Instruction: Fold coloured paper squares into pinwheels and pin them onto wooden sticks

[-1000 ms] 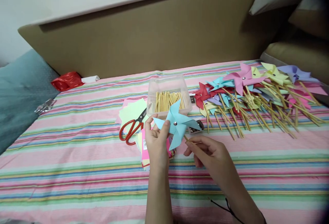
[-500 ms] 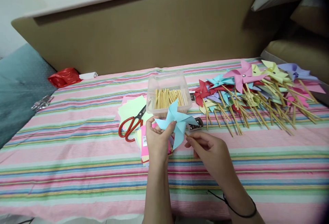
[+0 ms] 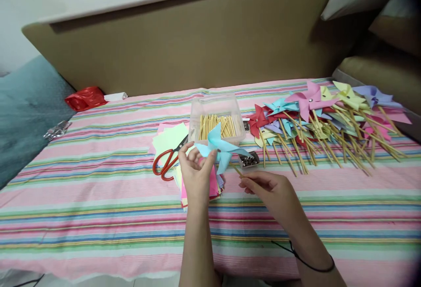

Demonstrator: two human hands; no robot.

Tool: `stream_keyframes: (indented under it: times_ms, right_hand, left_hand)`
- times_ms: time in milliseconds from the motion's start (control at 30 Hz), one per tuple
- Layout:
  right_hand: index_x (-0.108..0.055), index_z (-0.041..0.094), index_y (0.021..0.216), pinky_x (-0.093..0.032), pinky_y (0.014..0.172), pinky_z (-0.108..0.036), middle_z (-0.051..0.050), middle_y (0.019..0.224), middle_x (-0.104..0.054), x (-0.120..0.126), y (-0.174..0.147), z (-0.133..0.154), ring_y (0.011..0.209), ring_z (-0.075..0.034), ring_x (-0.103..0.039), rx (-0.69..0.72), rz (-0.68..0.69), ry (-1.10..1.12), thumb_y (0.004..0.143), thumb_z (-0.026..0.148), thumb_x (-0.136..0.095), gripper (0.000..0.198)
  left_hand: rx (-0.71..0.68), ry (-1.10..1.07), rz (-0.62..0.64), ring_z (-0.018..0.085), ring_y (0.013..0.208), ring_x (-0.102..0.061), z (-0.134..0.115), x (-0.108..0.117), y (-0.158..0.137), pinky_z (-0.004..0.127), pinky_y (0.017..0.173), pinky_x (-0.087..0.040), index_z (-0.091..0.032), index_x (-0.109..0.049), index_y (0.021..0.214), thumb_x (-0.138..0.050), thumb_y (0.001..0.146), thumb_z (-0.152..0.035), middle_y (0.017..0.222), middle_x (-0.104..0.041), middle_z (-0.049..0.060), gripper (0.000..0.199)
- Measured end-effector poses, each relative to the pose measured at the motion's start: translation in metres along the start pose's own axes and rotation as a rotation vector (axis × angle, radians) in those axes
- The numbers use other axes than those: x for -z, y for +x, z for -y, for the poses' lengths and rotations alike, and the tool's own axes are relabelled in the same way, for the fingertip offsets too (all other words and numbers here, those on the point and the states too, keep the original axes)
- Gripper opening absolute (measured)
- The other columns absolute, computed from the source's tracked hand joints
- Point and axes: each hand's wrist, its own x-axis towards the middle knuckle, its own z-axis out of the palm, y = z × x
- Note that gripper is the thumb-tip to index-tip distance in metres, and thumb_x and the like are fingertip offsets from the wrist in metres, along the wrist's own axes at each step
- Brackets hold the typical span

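Note:
My left hand (image 3: 196, 173) grips a light blue paper pinwheel (image 3: 223, 148), its thumb near the centre and the fingers behind. To the right, my right hand (image 3: 268, 190) pinches a thin wooden stick (image 3: 237, 171) that points up-left toward the pinwheel's back. Whether stick and pinwheel are joined cannot be seen. Beneath my left hand lies a stack of coloured paper (image 3: 213, 186), pink on top. A small box of dark metal pins (image 3: 249, 159) sits just right of the pinwheel. Behind it, a clear plastic container (image 3: 233, 102) holds many short wooden sticks (image 3: 213, 124).
Red-handled scissors (image 3: 167, 162) lie on pale green sheets (image 3: 171, 140) at left. Finished pinwheels (image 3: 311, 100) in many colours pile up at right. Farther left are a red plastic bag (image 3: 86, 98) and a clear packet (image 3: 56, 130). A striped cloth (image 3: 115, 208) covers the surface.
My left hand has tilted the pinwheel back and shifted it slightly left and up. More of the stick and the pin box now shows between my hands.

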Motion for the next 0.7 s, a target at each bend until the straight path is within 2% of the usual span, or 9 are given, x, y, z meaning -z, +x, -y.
stream_keyframes:
  times_ms: [67,133,233,300,500,700]
  right_hand:
    - [-0.075,0.017,0.084,-0.059,0.066,-0.032,-0.007,0.076,-0.075,0.0033,0.0012,-0.0021,0.067,-0.019,-0.069,0.018,-0.049,-0.011,0.079,0.037,-0.067,0.022]
    - [-0.076,0.017,0.084,-0.059,0.067,-0.034,-0.007,0.078,-0.075,0.0057,0.0022,-0.0034,0.068,-0.020,-0.069,0.023,-0.070,-0.026,0.078,0.036,-0.068,0.021]
    - [-0.076,0.018,0.085,-0.059,0.069,-0.034,-0.007,0.079,-0.075,0.0074,0.0027,-0.0038,0.069,-0.020,-0.070,0.024,-0.079,-0.042,0.078,0.035,-0.068,0.020]
    - [-0.076,0.018,0.085,-0.059,0.068,-0.034,-0.006,0.078,-0.076,0.0077,0.0025,-0.0033,0.068,-0.020,-0.070,0.035,-0.083,-0.054,0.078,0.035,-0.068,0.020]
    - [-0.078,0.019,0.084,-0.057,0.064,-0.032,-0.005,0.075,-0.075,0.0082,0.0014,-0.0002,0.066,-0.020,-0.069,0.087,-0.097,-0.173,0.079,0.033,-0.066,0.019]
    - [-0.078,0.020,0.085,-0.057,0.063,-0.031,-0.004,0.074,-0.076,0.0083,0.0000,0.0023,0.066,-0.020,-0.069,0.098,-0.103,-0.158,0.078,0.032,-0.066,0.018]
  left_hand:
    - [-0.191,0.142,-0.022,0.018,0.106,-0.059,-0.0002,0.0016,-0.0008,0.032,0.087,-0.048,-0.025,-0.049,0.112,-0.074,0.073,-0.024,0.116,-0.058,0.007,0.047]
    - [-0.418,0.361,-0.020,0.022,0.118,-0.051,-0.0016,0.0030,-0.0021,0.037,0.096,-0.043,-0.026,-0.055,0.113,-0.071,0.077,-0.023,0.124,-0.053,0.008,0.039]
    - [-0.737,0.668,0.048,0.024,0.113,-0.051,-0.0037,0.0042,-0.0033,0.042,0.097,-0.039,-0.027,-0.064,0.105,-0.072,0.075,-0.022,0.115,-0.058,0.008,0.031]
    - [-0.860,0.767,0.088,0.024,0.105,-0.052,-0.0037,0.0038,-0.0035,0.042,0.093,-0.040,-0.028,-0.066,0.102,-0.075,0.073,-0.023,0.109,-0.060,0.007,0.030]
    - [-0.922,0.796,0.103,0.023,0.097,-0.053,-0.0019,0.0020,-0.0045,0.040,0.087,-0.040,-0.029,-0.066,0.108,-0.072,0.074,-0.022,0.105,-0.060,0.006,0.035]
    - [-0.939,0.789,0.089,0.023,0.096,-0.052,-0.0046,0.0031,-0.0053,0.039,0.086,-0.040,-0.028,-0.070,0.096,-0.073,0.073,-0.019,0.103,-0.060,0.007,0.025]
